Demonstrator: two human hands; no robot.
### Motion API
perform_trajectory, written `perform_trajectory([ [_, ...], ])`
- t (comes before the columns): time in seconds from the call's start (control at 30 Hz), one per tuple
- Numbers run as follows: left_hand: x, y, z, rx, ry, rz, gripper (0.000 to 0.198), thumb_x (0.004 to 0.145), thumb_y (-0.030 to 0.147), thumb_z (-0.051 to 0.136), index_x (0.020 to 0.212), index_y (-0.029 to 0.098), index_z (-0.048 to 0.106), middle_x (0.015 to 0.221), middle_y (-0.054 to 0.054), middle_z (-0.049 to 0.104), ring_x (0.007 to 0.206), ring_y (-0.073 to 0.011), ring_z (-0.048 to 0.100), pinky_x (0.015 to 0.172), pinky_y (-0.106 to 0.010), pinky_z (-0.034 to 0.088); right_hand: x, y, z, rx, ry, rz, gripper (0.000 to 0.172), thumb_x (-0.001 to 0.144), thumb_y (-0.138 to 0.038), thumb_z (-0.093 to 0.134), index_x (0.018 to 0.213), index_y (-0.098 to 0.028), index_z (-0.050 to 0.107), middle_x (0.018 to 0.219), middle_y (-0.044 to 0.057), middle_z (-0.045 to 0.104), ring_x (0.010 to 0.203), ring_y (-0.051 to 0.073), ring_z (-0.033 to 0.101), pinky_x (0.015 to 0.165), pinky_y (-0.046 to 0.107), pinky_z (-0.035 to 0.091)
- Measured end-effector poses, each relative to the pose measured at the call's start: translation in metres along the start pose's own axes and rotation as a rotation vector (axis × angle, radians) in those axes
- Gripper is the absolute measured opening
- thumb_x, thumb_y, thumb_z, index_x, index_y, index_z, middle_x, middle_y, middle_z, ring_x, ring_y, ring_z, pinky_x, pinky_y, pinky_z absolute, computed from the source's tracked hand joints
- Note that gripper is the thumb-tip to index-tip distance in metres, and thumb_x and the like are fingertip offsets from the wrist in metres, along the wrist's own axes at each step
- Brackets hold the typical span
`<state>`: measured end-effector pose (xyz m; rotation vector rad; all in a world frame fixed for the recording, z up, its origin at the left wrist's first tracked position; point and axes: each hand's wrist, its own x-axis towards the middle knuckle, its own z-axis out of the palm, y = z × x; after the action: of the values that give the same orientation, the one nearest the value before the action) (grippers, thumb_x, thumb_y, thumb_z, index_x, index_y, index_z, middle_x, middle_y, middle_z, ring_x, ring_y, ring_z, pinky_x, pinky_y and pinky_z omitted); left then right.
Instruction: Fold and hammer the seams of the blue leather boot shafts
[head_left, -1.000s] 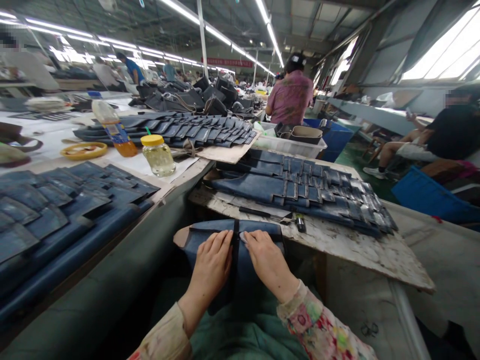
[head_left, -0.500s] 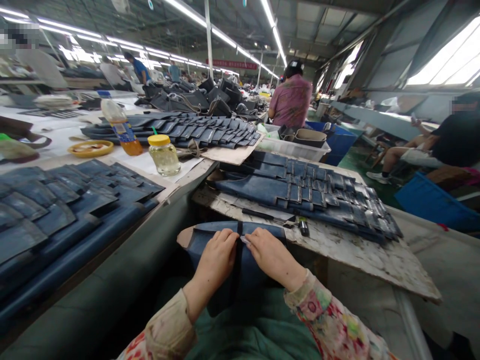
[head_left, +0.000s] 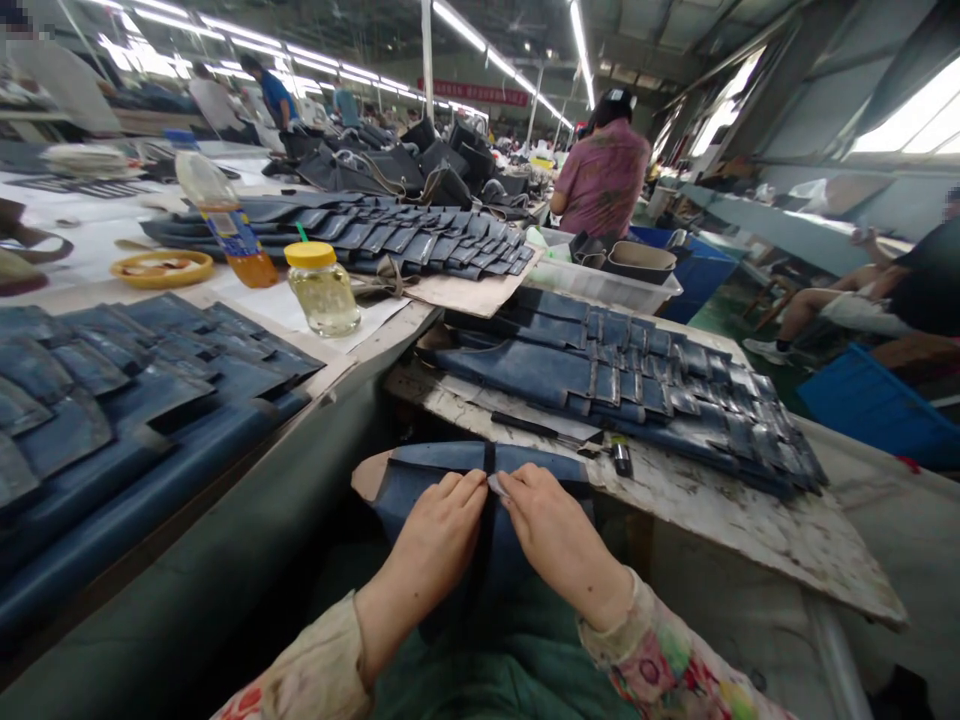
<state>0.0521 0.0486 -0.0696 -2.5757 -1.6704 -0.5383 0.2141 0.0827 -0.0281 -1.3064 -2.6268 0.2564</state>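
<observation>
A dark blue leather-like piece (head_left: pixel 435 458) with a tan tip at its left end lies over my lap. A black strip (head_left: pixel 489 520) runs down its middle. My left hand (head_left: pixel 442 525) has its fingers closed on the piece just left of the strip; the fingertips are partly hidden. On the other side of the strip, my right hand (head_left: pixel 551 530) pinches a small whitish scrap (head_left: pixel 496 485), cloth or paper, against the piece. The two sets of fingertips almost meet.
Overlapping blue pieces (head_left: pixel 517 375) cover the board (head_left: pixel 757 540) at right, beside a black-handled tool (head_left: pixel 525 428) and a small dark bottle (head_left: pixel 621 458). More blue pieces (head_left: pixel 150 390) lie left, near a yellow-lidded jar (head_left: pixel 322 295) and a plastic bottle (head_left: pixel 232 235). A person (head_left: pixel 606 175) sits ahead.
My view has shifted slightly, so the surroundings sit a little differently. Both hands have slid slightly toward me along the black strip, the right one still pinching the whitish scrap.
</observation>
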Motion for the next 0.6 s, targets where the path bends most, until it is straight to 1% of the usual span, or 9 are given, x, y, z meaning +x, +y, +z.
perform_trajectory([
  [0.17,0.004,-0.001,-0.002,-0.002,-0.044,-0.013,0.034,0.081,0.008,0.045,0.114,0.011,0.055,0.118,-0.01,0.058,0.097,-0.0231,0.053,0.079,-0.036,0.048,0.01,-0.005,0.002,-0.128,-0.016,-0.012,0.031,0.089,-0.008,0.039,0.113,-0.015,0.056,0.094,0.008,0.056,0.089,0.021,0.05,0.081,0.034,0.049],
  [0.33,0.005,0.0,-0.006,-0.024,-0.077,-0.051,0.031,0.083,0.009,0.046,0.112,0.012,0.055,0.117,-0.009,0.059,0.096,-0.0224,0.053,0.078,-0.036,0.048,0.015,-0.005,0.009,-0.129,0.02,-0.031,0.035,0.087,-0.006,0.041,0.118,-0.012,0.054,0.096,0.009,0.058,0.091,0.021,0.051,0.083,0.034,0.049],
  [0.43,0.001,0.001,-0.007,-0.051,-0.043,-0.068,0.032,0.086,0.012,0.045,0.116,0.015,0.054,0.122,-0.007,0.058,0.099,-0.0216,0.052,0.08,-0.036,0.048,0.014,0.0,0.011,-0.081,0.066,-0.031,0.034,0.088,-0.008,0.041,0.118,-0.014,0.055,0.1,0.01,0.059,0.096,0.021,0.051,0.085,0.033,0.048],
  [0.6,-0.006,-0.001,-0.011,-0.084,0.034,-0.131,0.029,0.089,0.019,0.044,0.116,0.019,0.056,0.12,-0.005,0.06,0.097,-0.0197,0.053,0.083,-0.036,0.048,0.01,0.014,0.011,0.119,0.109,-0.061,0.028,0.088,-0.012,0.047,0.111,-0.017,0.061,0.103,0.008,0.061,0.098,0.019,0.053,0.088,0.032,0.046],
])
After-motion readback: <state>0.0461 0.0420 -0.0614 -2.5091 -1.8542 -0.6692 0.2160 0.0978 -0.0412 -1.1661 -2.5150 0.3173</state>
